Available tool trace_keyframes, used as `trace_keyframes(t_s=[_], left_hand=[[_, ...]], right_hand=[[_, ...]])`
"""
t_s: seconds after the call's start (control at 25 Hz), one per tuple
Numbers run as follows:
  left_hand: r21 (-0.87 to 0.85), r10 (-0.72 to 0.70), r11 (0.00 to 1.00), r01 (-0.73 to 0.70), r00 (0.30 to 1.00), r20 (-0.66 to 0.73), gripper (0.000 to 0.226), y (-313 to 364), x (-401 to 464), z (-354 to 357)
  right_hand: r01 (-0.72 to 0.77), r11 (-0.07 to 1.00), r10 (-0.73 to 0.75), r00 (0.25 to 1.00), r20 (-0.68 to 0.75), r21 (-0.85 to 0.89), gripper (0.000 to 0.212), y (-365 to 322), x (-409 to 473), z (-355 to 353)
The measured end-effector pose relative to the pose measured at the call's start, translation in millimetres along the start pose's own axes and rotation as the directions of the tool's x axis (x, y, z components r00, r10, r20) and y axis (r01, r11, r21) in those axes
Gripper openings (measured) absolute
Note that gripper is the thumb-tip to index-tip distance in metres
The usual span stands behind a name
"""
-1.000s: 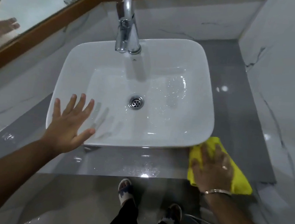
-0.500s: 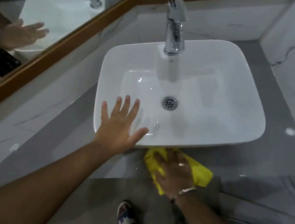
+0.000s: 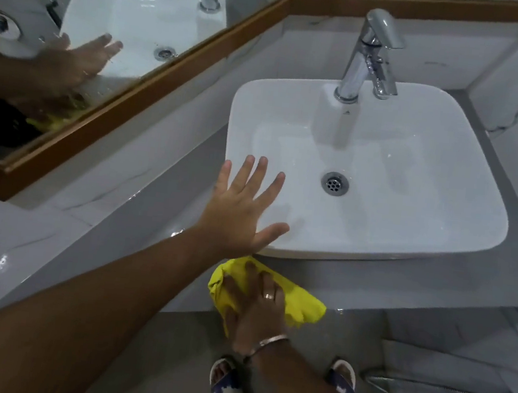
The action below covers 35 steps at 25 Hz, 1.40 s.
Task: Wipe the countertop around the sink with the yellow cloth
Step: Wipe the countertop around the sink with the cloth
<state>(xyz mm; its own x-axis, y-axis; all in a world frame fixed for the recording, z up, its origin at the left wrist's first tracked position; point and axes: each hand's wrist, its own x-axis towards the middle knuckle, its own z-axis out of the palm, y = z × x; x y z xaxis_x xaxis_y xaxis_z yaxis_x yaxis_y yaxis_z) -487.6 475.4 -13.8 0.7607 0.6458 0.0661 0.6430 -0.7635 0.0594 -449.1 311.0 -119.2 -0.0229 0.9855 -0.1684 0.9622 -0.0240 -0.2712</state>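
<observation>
A view from a head-worn camera looks down at a bathroom vanity. A white rectangular sink [image 3: 366, 176] sits on top of a grey desk [image 3: 152, 216], with a chrome tap [image 3: 368, 57] at its far edge and a round drain [image 3: 335, 184] in the basin.

The person's right hand [image 3: 258, 306] lies flat, fingers spread, palm down on the yellow cloth [image 3: 300, 304]. It presses the cloth rather than gripping it, which suits wiping: a flat palm spreads pressure over the fabric. The cloth is bunched on the narrow front strip of the desk, just below the sink's near left corner, with part of it hanging at or over the front edge. A ring shows on one finger and a metal bangle [image 3: 270, 341] circles the wrist.

The left hand [image 3: 243, 207] is wide open and holds nothing. Its fingers fan out over the sink's near left rim; it seems to be steadying the body, though whether it touches the rim is unclear.

A wood-framed mirror [image 3: 76, 30] on the left wall reflects a hand, the basin and a patch of yellow. Two sandalled feet [image 3: 223, 383] stand on the grey floor below. A metal hose [image 3: 423, 388] lies at the lower right.

Judging by the cloth's place, the front strip is being wiped; the desk to the left of the sink is likely next.
</observation>
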Motion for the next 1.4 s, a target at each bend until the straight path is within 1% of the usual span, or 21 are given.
trace_keyframes(t_s=[0.04,0.12,0.2,0.28,0.4,0.44,0.48,0.52,0.56,0.6,0.68,0.76,0.8,0.88,0.96,1.0,1.08,1.16,1.24,1.32,1.4], left_hand=[[-0.005,-0.01,1.0,0.01,1.0,-0.003,0.083,-2,-1,0],[-0.003,-0.026,1.0,0.026,1.0,0.003,0.084,-2,0,1],[-0.001,-0.016,1.0,0.016,1.0,0.011,0.085,-1,2,3],[0.007,-0.023,1.0,0.023,1.0,0.006,0.086,-2,4,5],[0.008,-0.044,0.999,0.044,0.999,0.013,0.086,-2,4,4],[0.011,-0.043,0.999,0.043,0.999,0.025,0.086,-1,3,3],[0.017,-0.037,0.999,0.036,0.999,0.037,0.086,0,2,3],[0.024,-0.028,0.999,0.027,0.998,0.053,0.086,0,2,2],[0.034,-0.022,0.999,0.02,0.997,0.069,0.087,0,2,0],[0.04,-0.024,0.999,0.021,0.996,0.085,0.087,1,3,-2],[0.044,-0.039,0.998,0.034,0.993,0.109,0.088,4,6,-5],[0.046,-0.023,0.999,0.017,0.991,0.133,0.087,17,17,-2],[0.048,-0.024,0.999,0.017,0.991,0.135,0.086,15,15,-2],[0.048,-0.03,0.999,0.024,0.992,0.122,0.083,4,4,-7],[0.061,-0.028,0.998,0.022,0.996,0.087,0.081,-7,-6,-12],[0.069,-0.01,0.998,0.005,0.997,0.079,0.08,-2,-2,-8],[0.069,0.021,0.997,-0.027,0.997,0.076,0.08,3,5,-6],[0.05,0.012,0.999,-0.016,0.996,0.084,0.082,5,8,-5],[0.054,-0.001,0.999,-0.004,0.996,0.093,0.083,9,8,-5],[0.068,-0.018,0.998,0.011,0.994,0.105,0.082,11,10,-6],[0.088,-0.028,0.996,0.015,0.989,0.149,0.082,9,11,-10]], right_hand=[[-0.006,1.0,0.007,1.0,-0.024,0.019,0.056,23,-1,-8],[-0.298,0.954,0.3,0.951,-0.075,0.036,0.054,105,-20,-31],[-0.595,0.803,0.591,0.801,-0.101,-0.021,0.06,210,-51,-62],[-0.789,0.611,0.791,0.605,-0.091,0.064,0.062,274,-70,-91],[-0.909,0.416,0.906,0.413,-0.099,0.019,0.061,232,-43,-79],[-0.876,0.48,0.877,0.478,-0.046,0.048,0.06,193,-30,-68],[-0.755,0.649,0.76,0.649,-0.036,0.092,0.058,151,-23,-50],[-0.555,0.831,0.556,0.83,-0.038,0.037,0.055,108,-21,-30],[-0.318,0.948,0.318,0.948,-0.011,-0.033,0.055,73,-25,-18],[-0.183,0.983,0.183,0.983,0.011,-0.009,0.057,60,-27,-15],[-0.021,0.998,0.023,0.999,-0.028,0.053,0.06,97,-28,-23],[0.108,0.993,-0.114,0.983,0.142,0.047,0.056,199,-49,-45],[0.145,0.989,-0.147,0.988,0.05,0.039,0.055,255,-63,-50],[-0.112,0.993,0.114,0.993,0.043,-0.046,0.074,365,-80,-80],[-0.617,0.786,0.618,0.786,0.01,-0.02,0.081,434,-79,-118],[-0.706,0.708,0.706,0.708,-0.001,-0.03,0.078,454,-76,-131],[-0.757,0.653,0.757,0.653,-0.006,-0.021,0.069,440,-62,-133],[-0.67,0.738,0.67,0.742,-0.031,-0.076,0.062,395,-56,-115],[-0.398,0.904,0.405,0.914,0.013,-0.153,0.058,366,-90,-86],[-0.132,0.972,0.155,0.982,0.106,-0.196,0.057,388,-123,-92],[-0.164,0.949,0.176,0.984,0.019,-0.269,0.062,446,-119,-112]])
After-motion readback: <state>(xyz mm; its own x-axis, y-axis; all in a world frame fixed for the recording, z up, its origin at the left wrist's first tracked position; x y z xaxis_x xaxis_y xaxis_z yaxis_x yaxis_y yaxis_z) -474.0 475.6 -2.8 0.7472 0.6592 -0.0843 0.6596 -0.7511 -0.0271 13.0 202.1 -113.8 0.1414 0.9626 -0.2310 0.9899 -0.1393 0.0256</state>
